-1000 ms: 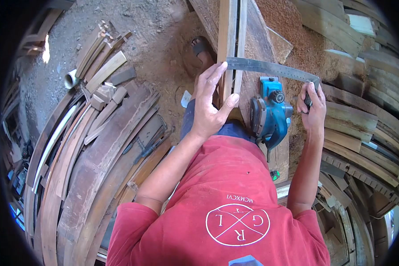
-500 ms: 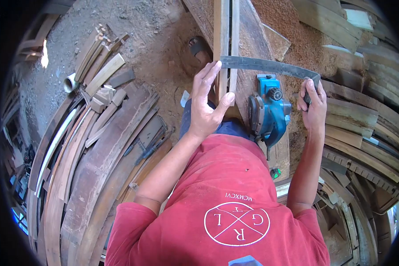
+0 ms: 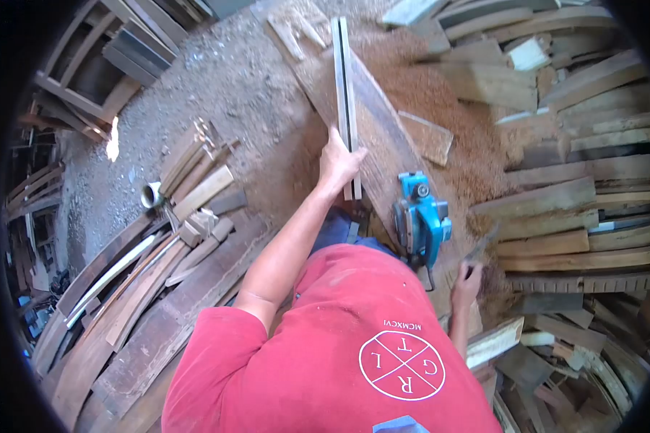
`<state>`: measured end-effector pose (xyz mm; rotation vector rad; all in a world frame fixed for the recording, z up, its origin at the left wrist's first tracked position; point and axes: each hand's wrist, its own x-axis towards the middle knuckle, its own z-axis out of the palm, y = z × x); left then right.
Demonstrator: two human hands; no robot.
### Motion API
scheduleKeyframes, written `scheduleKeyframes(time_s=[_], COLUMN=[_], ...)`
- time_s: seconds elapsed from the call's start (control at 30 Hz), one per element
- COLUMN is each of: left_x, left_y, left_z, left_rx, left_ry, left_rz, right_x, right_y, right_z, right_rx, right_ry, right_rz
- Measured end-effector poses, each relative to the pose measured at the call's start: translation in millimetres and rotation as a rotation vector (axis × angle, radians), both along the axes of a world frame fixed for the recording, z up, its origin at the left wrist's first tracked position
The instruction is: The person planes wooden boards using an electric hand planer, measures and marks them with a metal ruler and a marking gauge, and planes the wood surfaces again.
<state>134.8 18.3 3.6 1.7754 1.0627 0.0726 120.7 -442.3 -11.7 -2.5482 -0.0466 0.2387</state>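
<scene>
My left hand (image 3: 339,162) is closed around the near part of two long wooden strips (image 3: 341,79), which lie side by side with a dark gap between them. They rest over a wide wooden plank (image 3: 386,133). Low on the right, my right hand (image 3: 467,283) is closed on a try square (image 3: 482,244); motion blurs its blade and the hand hides its handle. Between my hands, a blue electric hand planer (image 3: 427,224) sits on the plank, nearer to my right hand.
Reddish sawdust (image 3: 440,94) covers the ground beyond the plank. A flat offcut (image 3: 427,137) lies beside it. Curved boards are stacked at right (image 3: 549,198) and left (image 3: 148,343). A white pipe (image 3: 152,195) lies on the left pile.
My right hand has drawn the try square off the strips and down to the right. My left hand has gone from spread fingers to gripping the strips. The view has turned.
</scene>
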Motion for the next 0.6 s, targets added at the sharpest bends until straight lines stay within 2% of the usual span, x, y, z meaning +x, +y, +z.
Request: scheduleKeyframes(time_s=[0.03, 0.13, 0.17, 0.2, 0.23, 0.27, 0.3, 0.33, 0.37, 0.4, 0.43, 0.5, 0.53, 0.57, 0.6], left_x=[-0.8, -30.9, -44.6, -61.2, -78.0, -94.7, -111.4, -124.7, -140.3, -155.2, -169.0, -192.2, -203.5, -216.0, -224.0], left_y=[1.3, 19.4, 26.4, 33.7, 41.4, 46.2, 51.4, 56.8, 63.6, 65.9, 70.1, 90.6, 102.4, 112.3, 117.8], left_z=[-15.5, -27.1, -28.2, -18.7, -10.6, -5.7, -6.0, 3.2, 11.9, 35.5, 49.7, 54.5, 55.4, 55.2, 56.1], left_rx=[0.074, -0.035, -0.177, -0.359, -0.54, -0.516, -0.738, -0.964, -0.946, -1.004, -1.064, -1.084, -1.176, -1.266, -1.16], left_ry=[-0.013, -0.36, -0.475, -0.5, -0.522, -0.535, -0.55, -0.56, -0.571, -0.571, -0.575, -0.641, -0.652, -0.666, -0.554], left_rz=[-0.013, 0.117, 0.167, 0.184, 0.2, 0.204, 0.324, 0.441, 0.45, 0.507, 0.566, 0.629, 0.599, 0.57, 0.546], right_x=[-21.8, -70.4, -82.2, -91.0, -96.9, -100.2, -102.2, -105.7, -110.9, -114.1, -111.3, -101.6, -90.4, -79.4, -65.8], right_y=[-13.6, -34.3, -39.1, -39.0, -37.3, -35.3, -33.6, -34.8, -38.8, -50.3, -47.6, -41.5, -42.7, -50.1, -48.4], right_z=[-16.5, -48.7, -57.3, -58.0, -58.5, -59.4, -63.4, -71.0, -76.8, -106.6, -107.6, -106.4, -113.2, -113.7, -103.6], right_rx=[-0.116, -0.21, -0.27, -0.248, -0.355, -0.462, -0.44, -0.353, -0.269, -0.339, -0.33, -0.495, -0.52, -0.514, -0.436], right_ry=[-0.043, -0.039, -0.06, -0.071, -0.005, 0.061, 0.05, -0.07, -0.184, -0.226, -0.23, -0.354, -0.348, -0.354, -0.367], right_rz=[0.01, 0.017, 0.057, 0.061, 0.077, 0.097, 0.11, 0.096, 0.081, 0.033, 0.053, -0.125, -0.184, -0.151, -0.178])
